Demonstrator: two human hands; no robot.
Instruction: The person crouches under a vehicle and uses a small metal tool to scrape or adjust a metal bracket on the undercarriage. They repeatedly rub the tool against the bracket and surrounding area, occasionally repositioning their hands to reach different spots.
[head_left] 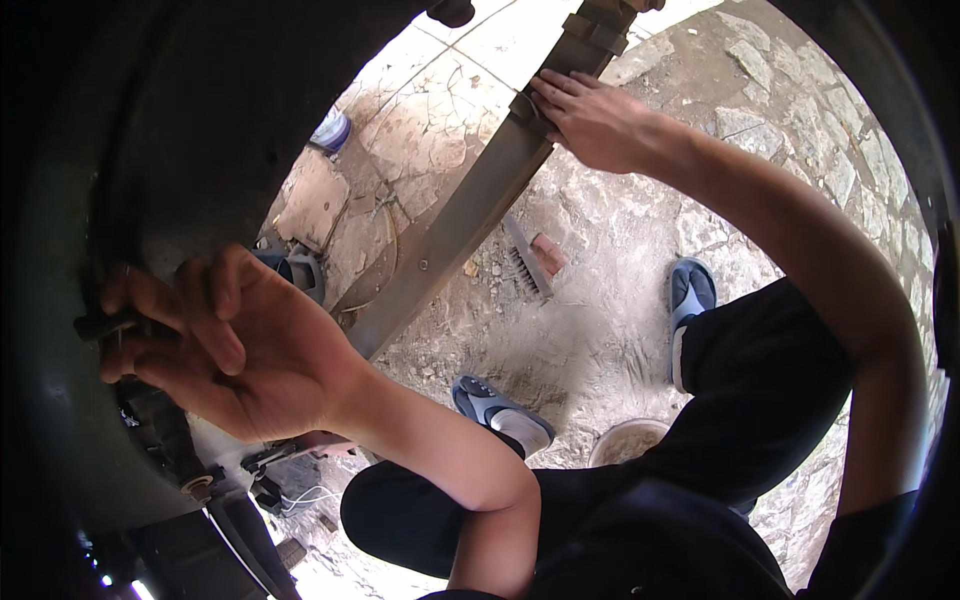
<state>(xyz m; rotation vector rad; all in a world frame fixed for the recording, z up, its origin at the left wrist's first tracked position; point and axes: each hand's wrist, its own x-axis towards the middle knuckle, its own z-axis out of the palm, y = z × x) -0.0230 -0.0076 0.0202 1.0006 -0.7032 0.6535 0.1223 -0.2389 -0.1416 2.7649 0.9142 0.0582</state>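
At the left, my left hand (240, 345) is raised with the palm turned up. Its thumb and fingertips close around a small dark peg-like piece (103, 326) in front of a large dark curved surface (180, 130). Whether that piece is fixed to the surface I cannot tell. My right hand (600, 122) lies flat with stretched fingers on a long metal leaf spring (455, 240), beside one of its clips (523, 106). The spring slants from the upper right down toward the lower left, and my left forearm hides what lies behind it.
On the stone ground lie a wire brush (524, 258) and a reddish brick piece (548, 254). A round pale container (628, 442) sits between my legs. Dark mechanical parts (165, 440) and a white cable (310, 497) are at the lower left. A white-and-purple tub (331, 131) stands beyond the spring.
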